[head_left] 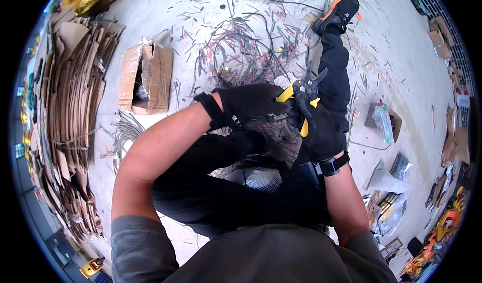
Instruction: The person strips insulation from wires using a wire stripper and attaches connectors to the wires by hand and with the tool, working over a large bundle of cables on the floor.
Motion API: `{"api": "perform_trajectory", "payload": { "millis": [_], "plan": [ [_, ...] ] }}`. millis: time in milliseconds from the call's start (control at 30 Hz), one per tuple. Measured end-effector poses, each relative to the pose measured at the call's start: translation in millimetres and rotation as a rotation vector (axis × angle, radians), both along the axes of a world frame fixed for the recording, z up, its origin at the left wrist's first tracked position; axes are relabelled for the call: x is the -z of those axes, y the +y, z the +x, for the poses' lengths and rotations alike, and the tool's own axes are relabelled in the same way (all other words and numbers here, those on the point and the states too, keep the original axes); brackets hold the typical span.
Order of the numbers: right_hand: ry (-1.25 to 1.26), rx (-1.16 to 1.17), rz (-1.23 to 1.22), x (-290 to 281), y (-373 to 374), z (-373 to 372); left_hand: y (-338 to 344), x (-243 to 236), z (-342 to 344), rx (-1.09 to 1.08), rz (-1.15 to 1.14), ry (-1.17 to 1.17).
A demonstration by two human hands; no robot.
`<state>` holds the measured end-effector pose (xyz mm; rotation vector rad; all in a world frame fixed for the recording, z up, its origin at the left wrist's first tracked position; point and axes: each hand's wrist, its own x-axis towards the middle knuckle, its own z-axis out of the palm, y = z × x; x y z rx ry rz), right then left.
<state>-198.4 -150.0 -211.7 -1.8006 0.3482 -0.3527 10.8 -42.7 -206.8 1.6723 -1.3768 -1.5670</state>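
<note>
My right hand, in a black glove, is wrapped round the yellow handles of a pair of cutting pliers. The dark jaws point away from me and stand apart. My left hand, also gloved in black, is closed right beside the pliers, its fingers around a short yellow piece. Whether this piece belongs to the pliers or is a separate thing, I cannot tell. Beyond my hands, a heap of cut cables in black, grey and red is spread over the floor.
A torn cardboard box stands left of the heap, near a tall stack of flattened cardboard. My outstretched leg lies on the right. Past it are a small open box and plastic bags. Grey cable strands lie at left.
</note>
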Motion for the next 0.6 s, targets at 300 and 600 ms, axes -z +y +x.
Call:
{"api": "perform_trajectory", "payload": {
  "millis": [300, 600],
  "plan": [
    [-0.039, 0.019, 1.137, 27, -46, -15, -33, -8, -38, -0.128, -0.110, 0.116],
    [-0.013, 0.023, -0.090, 3, -118, -76, -43, 98, 15, -0.336, -0.111, -0.437]
  ]
}}
